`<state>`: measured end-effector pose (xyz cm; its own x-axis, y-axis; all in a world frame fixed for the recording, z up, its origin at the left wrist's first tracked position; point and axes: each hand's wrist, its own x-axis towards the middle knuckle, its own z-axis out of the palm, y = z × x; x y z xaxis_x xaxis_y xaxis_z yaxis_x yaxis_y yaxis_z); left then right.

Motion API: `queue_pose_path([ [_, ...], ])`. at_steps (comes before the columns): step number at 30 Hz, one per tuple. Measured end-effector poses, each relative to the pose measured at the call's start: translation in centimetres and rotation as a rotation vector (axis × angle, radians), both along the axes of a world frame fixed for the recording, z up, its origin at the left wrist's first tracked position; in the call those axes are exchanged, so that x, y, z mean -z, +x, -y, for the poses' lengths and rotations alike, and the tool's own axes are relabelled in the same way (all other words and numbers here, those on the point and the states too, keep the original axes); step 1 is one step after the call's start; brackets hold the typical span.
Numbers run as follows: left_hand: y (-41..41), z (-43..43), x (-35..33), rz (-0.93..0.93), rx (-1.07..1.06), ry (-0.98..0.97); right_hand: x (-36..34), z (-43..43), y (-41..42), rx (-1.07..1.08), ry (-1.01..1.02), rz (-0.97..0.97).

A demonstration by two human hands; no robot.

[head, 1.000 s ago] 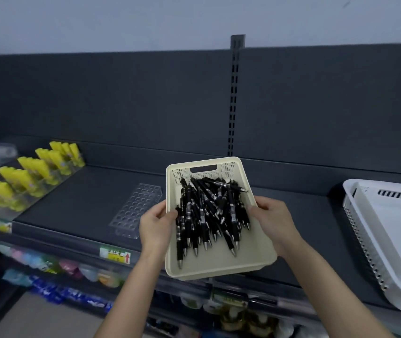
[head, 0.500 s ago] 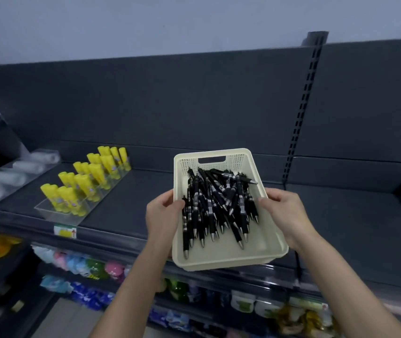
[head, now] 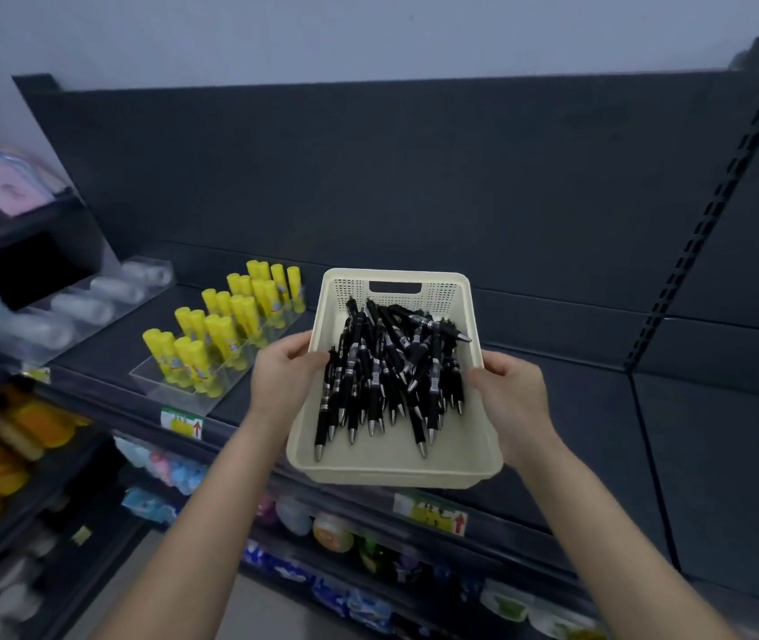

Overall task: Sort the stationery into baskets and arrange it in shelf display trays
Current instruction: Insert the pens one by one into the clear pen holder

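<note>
Basket point(head: 396, 473) hangs between our two hands at the front edge of the dark shelf point(head: 576, 408). We grip its left wall with our left hand point(head: 282, 376), thumb over the rim beside the pens point(head: 382, 376), and its right wall with our right hand point(head: 513, 394), thumb on the rim. Black pens with silver tips lie heaped inside, tips mostly toward us. Farther left on the shelf, a clear tray point(head: 169, 390) holds rows of upright yellow glue sticks point(head: 225, 330). Behind stands the dark back panel point(head: 368, 177).
</note>
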<state>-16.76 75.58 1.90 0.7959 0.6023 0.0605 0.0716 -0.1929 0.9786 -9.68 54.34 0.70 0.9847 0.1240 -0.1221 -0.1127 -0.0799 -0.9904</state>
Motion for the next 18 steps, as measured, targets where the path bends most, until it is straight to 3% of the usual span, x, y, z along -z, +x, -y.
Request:
queue_pose_path([
  [8, 4.1, -6.4, 0.3, -0.046, -0.067, -0.054, 1.2, -6.3, 4.4, -0.04, 0.041, -0.035],
  [18, 8.1, -11.5, 3.7, -0.117, 0.039, -0.136, 4.1, -9.8, 6.7, -0.033, -0.058, -0.083],
])
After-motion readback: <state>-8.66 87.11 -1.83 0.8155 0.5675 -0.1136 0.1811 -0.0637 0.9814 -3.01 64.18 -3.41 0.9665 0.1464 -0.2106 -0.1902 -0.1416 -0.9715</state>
